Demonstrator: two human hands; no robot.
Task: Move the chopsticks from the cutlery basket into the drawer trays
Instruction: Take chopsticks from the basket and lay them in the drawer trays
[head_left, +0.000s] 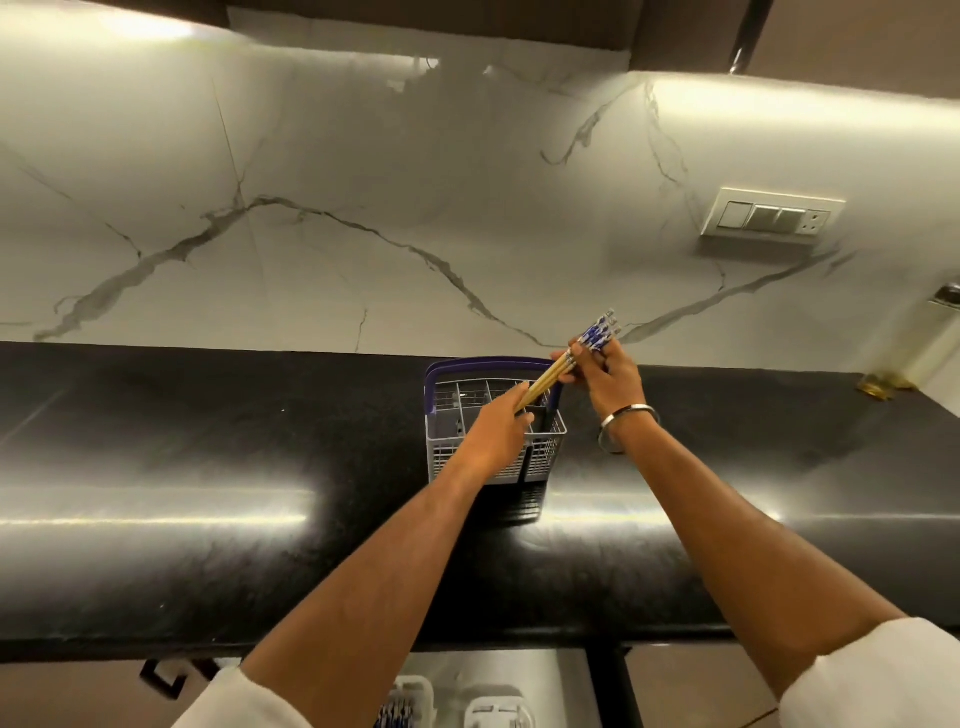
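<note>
A grey cutlery basket (545, 447) with a purple handle stands on the black counter, its compartments mostly bare. Above it a bundle of wooden chopsticks (550, 374) with blue-and-white patterned tops slants up to the right. My right hand (608, 376), with a metal bangle on the wrist, grips the bundle near its patterned end. My left hand (498, 431) holds the lower tips just over the basket. Below the counter edge an open drawer shows white trays (498, 712); one tray at the left holds blue-patterned chopsticks (395, 714).
The glossy black counter (208, 467) runs the full width, backed by a white marble wall. A switch plate (771, 218) is on the wall at right. A pale container (930, 338) stands at the far right. A dark drawer handle (166, 675) shows at lower left.
</note>
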